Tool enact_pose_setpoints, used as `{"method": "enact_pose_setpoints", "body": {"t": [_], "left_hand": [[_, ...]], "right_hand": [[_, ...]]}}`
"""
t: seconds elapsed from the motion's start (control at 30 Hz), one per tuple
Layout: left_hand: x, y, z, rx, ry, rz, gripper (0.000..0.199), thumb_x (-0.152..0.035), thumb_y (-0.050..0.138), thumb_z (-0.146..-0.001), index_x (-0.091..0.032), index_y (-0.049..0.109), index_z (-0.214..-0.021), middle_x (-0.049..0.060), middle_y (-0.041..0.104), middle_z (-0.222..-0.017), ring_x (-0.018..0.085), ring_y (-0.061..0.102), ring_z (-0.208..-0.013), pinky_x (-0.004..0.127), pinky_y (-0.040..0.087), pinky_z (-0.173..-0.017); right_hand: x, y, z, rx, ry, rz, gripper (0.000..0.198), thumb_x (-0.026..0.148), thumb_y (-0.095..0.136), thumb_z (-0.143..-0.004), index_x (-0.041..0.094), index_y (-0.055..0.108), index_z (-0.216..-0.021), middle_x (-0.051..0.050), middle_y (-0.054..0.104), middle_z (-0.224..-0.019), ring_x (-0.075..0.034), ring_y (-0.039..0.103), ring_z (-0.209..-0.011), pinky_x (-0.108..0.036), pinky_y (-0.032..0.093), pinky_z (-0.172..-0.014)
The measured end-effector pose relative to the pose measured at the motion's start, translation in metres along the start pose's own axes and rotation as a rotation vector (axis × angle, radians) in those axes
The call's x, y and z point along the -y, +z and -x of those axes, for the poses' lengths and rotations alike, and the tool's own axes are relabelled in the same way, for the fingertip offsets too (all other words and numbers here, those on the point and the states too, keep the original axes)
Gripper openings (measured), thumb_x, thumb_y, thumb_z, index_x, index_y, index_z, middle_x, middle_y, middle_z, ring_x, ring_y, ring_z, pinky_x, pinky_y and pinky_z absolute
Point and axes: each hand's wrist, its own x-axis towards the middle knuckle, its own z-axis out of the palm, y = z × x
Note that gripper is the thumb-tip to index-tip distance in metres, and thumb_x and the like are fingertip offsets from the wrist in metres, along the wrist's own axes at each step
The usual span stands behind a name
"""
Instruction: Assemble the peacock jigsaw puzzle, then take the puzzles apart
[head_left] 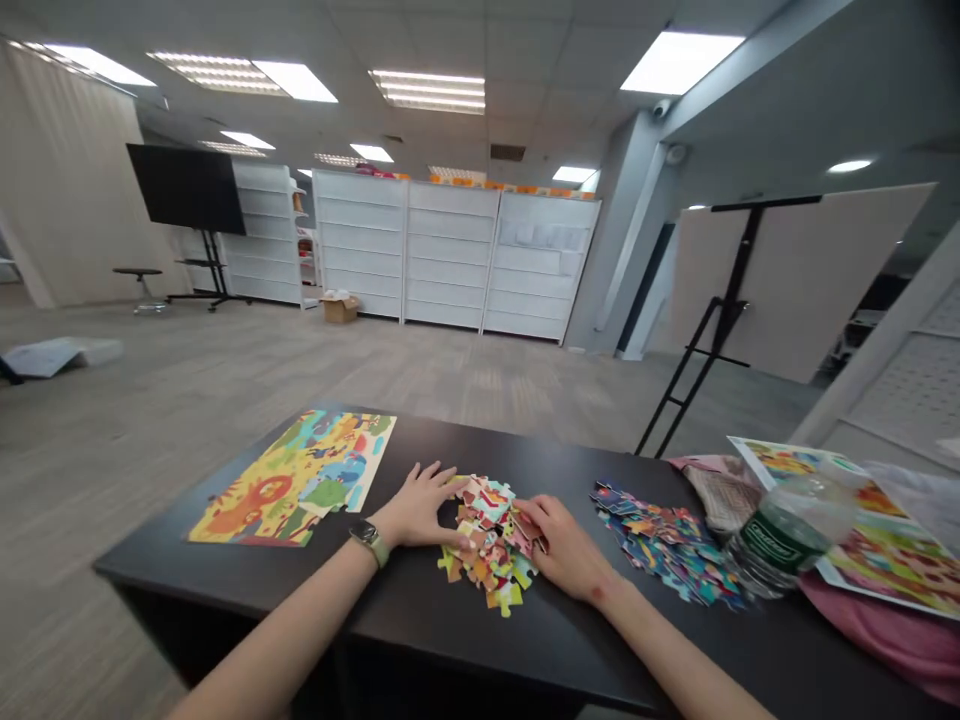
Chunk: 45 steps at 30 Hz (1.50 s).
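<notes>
A heap of loose jigsaw puzzle pieces [491,545] in yellow, pink, red and green lies on the dark table between my hands. My left hand [424,510], with a watch [367,540] on its wrist, is spread around the heap's left side. Its thumb and fingertips touch the pieces. At the heap's right edge, my right hand [559,545] has its fingers curled around some pieces; its thumb is partly hidden. To the left lies a partly assembled animal puzzle [292,480] showing a lion, with an uneven lower right edge.
A second heap of blue, dark puzzle pieces [667,545] lies right of my right hand. Beside it stand a clear plastic bottle [787,530], colourful picture boards [900,550] and pink cloth [862,620]. Behind the dark table [480,450] are a stand [720,330] and white shelves [450,255].
</notes>
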Motion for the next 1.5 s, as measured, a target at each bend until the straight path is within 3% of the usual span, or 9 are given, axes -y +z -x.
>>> {"method": "enact_pose_setpoints", "body": {"t": [0.23, 0.3, 0.47, 0.77, 1.03, 1.17, 1.3, 1.43, 1.5], "left_hand": [[-0.005, 0.012, -0.001, -0.118, -0.011, -0.049, 0.060, -0.062, 0.052, -0.094, -0.035, 0.043, -0.147, 0.010, 0.054, -0.136, 0.033, 0.046, -0.131, 0.066, 0.020, -0.115], [-0.007, 0.013, -0.003, -0.144, 0.004, -0.049, 0.052, -0.053, 0.053, -0.096, -0.035, 0.046, -0.145, 0.009, 0.056, -0.128, 0.030, 0.051, -0.124, 0.063, 0.025, -0.114], [-0.005, 0.015, -0.006, -0.216, 0.072, 0.051, 0.040, -0.036, 0.048, -0.101, -0.031, 0.052, -0.141, 0.008, 0.058, -0.114, 0.025, 0.055, -0.108, 0.045, 0.044, -0.103], [-0.005, 0.011, -0.011, -0.345, 0.054, 0.431, 0.024, -0.026, 0.051, -0.097, -0.023, 0.064, -0.118, 0.007, 0.063, -0.109, 0.021, 0.061, -0.101, 0.033, 0.049, -0.091], [0.026, 0.011, -0.009, -0.587, -0.209, 0.549, 0.027, -0.037, 0.052, -0.094, -0.017, 0.064, -0.108, 0.007, 0.069, -0.095, 0.021, 0.066, -0.082, 0.031, 0.052, -0.073], [-0.011, 0.017, -0.016, -0.516, -0.122, 0.619, 0.025, -0.036, 0.050, -0.097, -0.018, 0.064, -0.106, 0.004, 0.069, -0.086, 0.018, 0.065, -0.073, 0.028, 0.051, -0.066], [-0.049, 0.016, -0.025, -0.447, 0.051, 0.352, 0.017, -0.028, 0.054, -0.096, -0.023, 0.069, -0.102, 0.005, 0.070, -0.101, 0.022, 0.064, -0.097, 0.035, 0.050, -0.089], [-0.037, 0.001, -0.007, -0.366, -0.089, 0.336, 0.035, -0.041, 0.050, -0.098, -0.024, 0.062, -0.126, 0.010, 0.065, -0.125, 0.026, 0.060, -0.117, 0.041, 0.048, -0.101], [-0.024, -0.006, 0.014, -0.227, -0.146, 0.296, 0.062, -0.053, 0.061, -0.090, -0.024, 0.048, -0.144, 0.014, 0.052, -0.146, 0.031, 0.049, -0.134, 0.047, 0.041, -0.110]], "right_hand": [[-0.009, 0.013, -0.038, -0.169, -0.062, -0.263, 0.040, 0.044, 0.050, -0.097, 0.021, 0.059, -0.128, -0.010, 0.062, -0.109, -0.022, 0.061, -0.096, -0.037, 0.049, -0.089], [-0.009, 0.014, -0.040, -0.125, -0.070, -0.268, 0.046, 0.049, 0.055, -0.094, 0.022, 0.059, -0.131, -0.011, 0.060, -0.115, -0.024, 0.060, -0.104, -0.039, 0.048, -0.094], [-0.002, 0.011, -0.032, 0.100, -0.125, -0.114, 0.095, 0.062, 0.082, -0.062, 0.028, 0.049, -0.144, -0.014, 0.046, -0.144, -0.036, 0.042, -0.132, -0.051, 0.036, -0.108], [-0.002, 0.006, -0.028, 0.193, -0.100, -0.106, 0.106, 0.058, 0.082, -0.058, 0.029, 0.038, -0.151, -0.013, 0.034, -0.158, -0.036, 0.028, -0.145, -0.054, 0.025, -0.115], [-0.012, -0.002, -0.020, 0.294, -0.053, -0.190, 0.121, 0.065, 0.084, -0.054, 0.028, 0.029, -0.156, -0.016, 0.024, -0.163, -0.039, 0.018, -0.149, -0.061, 0.014, -0.118], [-0.014, 0.008, -0.023, 0.232, -0.039, -0.289, 0.120, 0.071, 0.072, -0.068, 0.028, 0.010, -0.161, -0.015, 0.017, -0.166, -0.037, 0.013, -0.152, -0.060, 0.014, -0.119], [-0.014, 0.011, -0.019, 0.115, -0.040, -0.363, 0.112, 0.075, 0.058, -0.080, 0.023, 0.001, -0.161, -0.016, 0.010, -0.167, -0.033, 0.010, -0.153, -0.055, 0.015, -0.121], [-0.001, 0.004, -0.010, 0.234, -0.083, -0.202, 0.120, 0.072, 0.074, -0.066, 0.029, 0.013, -0.160, -0.014, 0.002, -0.168, -0.039, 0.004, -0.153, -0.060, 0.012, -0.119], [0.009, 0.003, -0.010, 0.295, -0.124, -0.123, 0.118, 0.069, 0.079, -0.061, 0.032, 0.024, -0.158, -0.015, 0.006, -0.168, -0.043, 0.006, -0.152, -0.063, 0.011, -0.117]]}}
